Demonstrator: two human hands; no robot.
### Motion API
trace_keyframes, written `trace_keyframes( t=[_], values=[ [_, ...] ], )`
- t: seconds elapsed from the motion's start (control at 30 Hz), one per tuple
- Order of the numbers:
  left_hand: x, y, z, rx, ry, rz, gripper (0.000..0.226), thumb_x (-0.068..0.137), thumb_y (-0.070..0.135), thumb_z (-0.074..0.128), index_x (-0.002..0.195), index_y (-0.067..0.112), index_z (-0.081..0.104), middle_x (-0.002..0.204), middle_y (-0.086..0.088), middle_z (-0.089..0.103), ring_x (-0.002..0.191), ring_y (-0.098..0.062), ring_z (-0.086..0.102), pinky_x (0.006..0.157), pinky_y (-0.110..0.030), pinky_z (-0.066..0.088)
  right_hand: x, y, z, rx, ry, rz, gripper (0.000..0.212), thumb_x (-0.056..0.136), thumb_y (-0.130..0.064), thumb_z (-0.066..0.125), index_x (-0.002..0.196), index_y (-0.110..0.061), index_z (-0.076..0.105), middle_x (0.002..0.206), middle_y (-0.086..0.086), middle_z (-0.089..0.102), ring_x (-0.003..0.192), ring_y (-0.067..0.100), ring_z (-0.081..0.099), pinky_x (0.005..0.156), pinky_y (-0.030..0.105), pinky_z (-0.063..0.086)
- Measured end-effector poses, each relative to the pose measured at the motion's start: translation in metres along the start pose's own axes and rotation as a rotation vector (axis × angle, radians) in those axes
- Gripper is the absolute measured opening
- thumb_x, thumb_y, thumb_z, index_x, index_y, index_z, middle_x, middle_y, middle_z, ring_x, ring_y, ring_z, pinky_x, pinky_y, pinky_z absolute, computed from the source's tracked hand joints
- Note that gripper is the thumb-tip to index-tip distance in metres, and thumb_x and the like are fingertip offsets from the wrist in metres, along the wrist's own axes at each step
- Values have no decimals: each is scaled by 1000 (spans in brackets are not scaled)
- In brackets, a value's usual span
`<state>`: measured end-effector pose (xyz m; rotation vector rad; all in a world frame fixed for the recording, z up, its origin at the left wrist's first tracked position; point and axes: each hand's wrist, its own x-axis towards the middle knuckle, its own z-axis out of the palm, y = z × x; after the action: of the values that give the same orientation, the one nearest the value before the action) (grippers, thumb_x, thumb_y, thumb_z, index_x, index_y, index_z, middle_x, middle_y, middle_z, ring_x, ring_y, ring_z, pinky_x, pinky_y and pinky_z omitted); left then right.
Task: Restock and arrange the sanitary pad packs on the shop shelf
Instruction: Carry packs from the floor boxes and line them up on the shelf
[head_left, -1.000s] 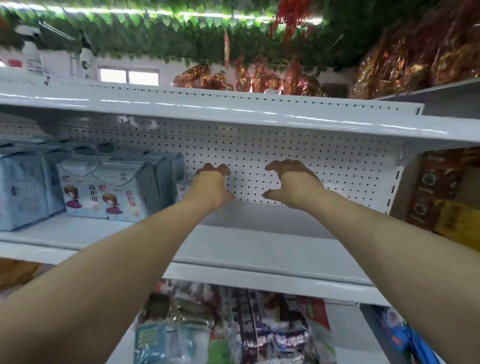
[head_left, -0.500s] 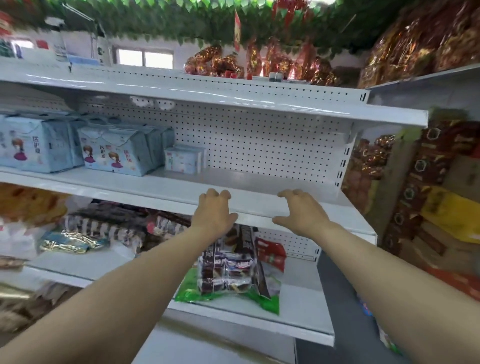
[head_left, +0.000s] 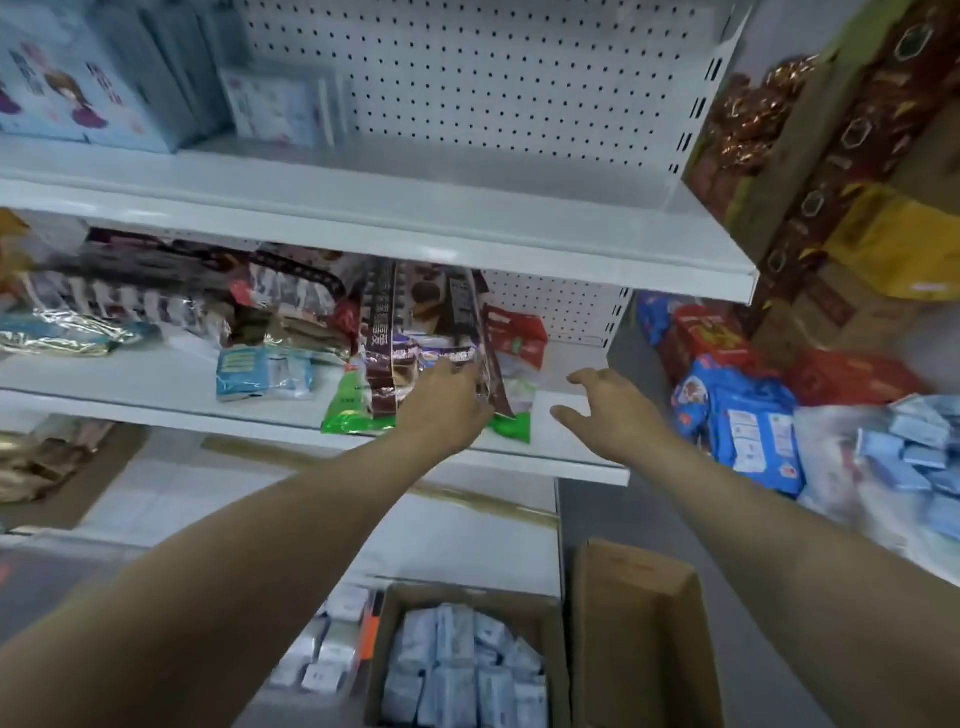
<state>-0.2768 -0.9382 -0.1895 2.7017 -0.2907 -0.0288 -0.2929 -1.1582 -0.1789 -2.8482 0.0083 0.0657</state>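
White metal shelf (head_left: 415, 223) with pegboard back; pale-blue, soft-plastic sanitary pad packs (head_left: 78, 83) stand at its left end — more fill a cardboard box (head_left: 634, 623) below. Left hand (head_left: 441, 405) fingers curl loosely before a glossy brown snack bag (head_left: 382, 327); right hand (head_left: 608, 415) fingers spread, empty.

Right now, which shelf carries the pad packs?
The upper shelf: pale blue pad packs stand at its left end, its right part bare. The lower shelf holds snack bags instead.
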Motion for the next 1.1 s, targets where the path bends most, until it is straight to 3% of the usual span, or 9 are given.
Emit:
trace_keyframes(
  t=[0.33,0.4,0.5,0.6,0.7,0.77,0.87,1.03,1.1],
  values=[
    [-35,-104,183,31,-419,-253,46,98,42,55,135,16,52,130,-15,47,119,-33,53,98,-42,47,-27,71,215,106,-382,200,56,97,-54,56,138,-16,53,127,5,59,123,29,57,97,37,46],
    [-49,-132,230,-6,-488,-320,40,98,42,53,127,15,55,127,-14,49,113,-33,55,96,-44,49,-37,83,267,159,-452,258,56,98,-53,54,140,-16,52,136,6,56,124,26,56,99,37,47],
    [-70,-176,310,-16,-590,-381,41,93,48,39,104,13,57,118,-10,60,93,-30,56,82,-36,50,-49,100,342,218,-523,320,34,99,-47,54,113,-16,60,110,1,62,104,25,61,74,28,46],
    [-92,-216,384,-58,-670,-460,37,94,43,54,105,8,62,106,-12,66,104,-32,61,74,-34,39,-60,118,423,278,-589,394,32,98,-48,56,88,-17,55,84,-1,54,84,22,57,52,18,30],
    [-111,-246,449,-99,-696,-521,37,95,44,59,101,8,64,107,-14,66,105,-33,61,73,-30,35,-70,137,504,369,-636,476,33,97,-51,57,87,-20,56,87,-5,56,93,20,58,65,28,35],
    [-123,-262,494,-155,-704,-581,45,94,46,62,113,5,63,116,-12,66,107,-30,61,75,-30,38,-74,148,552,425,-658,549,39,99,-49,57,114,-14,63,114,1,63,110,24,60,74,26,36],
    [-138,-278,561,-242,-718,-695,58,92,52,62,127,6,58,125,-11,63,112,-28,60,79,-29,41,-80,167,615,438,-682,661,63,98,-49,59,146,-10,46,147,6,51,130,23,52,86,22,35],
    [-140,-289,653,-405,-663,-825,61,92,55,61,127,6,50,111,-8,61,110,-29,58,88,-36,47,-88,201,702,577,-594,854,76,88,-44,75,148,-12,42,148,7,49,134,26,49,106,34,42],
    [-139,-289,682,-457,-624,-844,69,90,55,64,134,4,48,123,-10,60,115,-29,57,85,-34,45,-89,210,729,623,-561,898,79,85,-39,79,149,-12,41,146,6,50,132,25,50,103,34,43]
  ],
)
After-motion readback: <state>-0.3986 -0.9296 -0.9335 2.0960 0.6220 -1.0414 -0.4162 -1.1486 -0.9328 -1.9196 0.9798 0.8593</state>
